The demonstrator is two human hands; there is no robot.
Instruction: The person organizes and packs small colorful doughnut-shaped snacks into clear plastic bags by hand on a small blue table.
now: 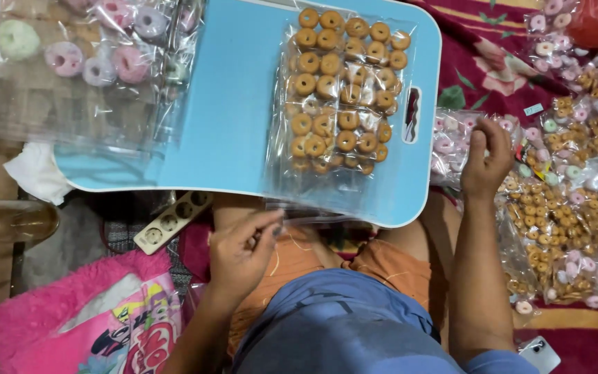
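Head: bag point(340, 97) beyond left hand point(240, 253) fingertips point(275, 223).

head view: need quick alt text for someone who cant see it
A clear bag of small brown ring biscuits lies on a light blue board across a seated person's lap. The left hand pinches the bag's near edge, while the right hand reaches to a pile of filled packets on a red patterned cloth.
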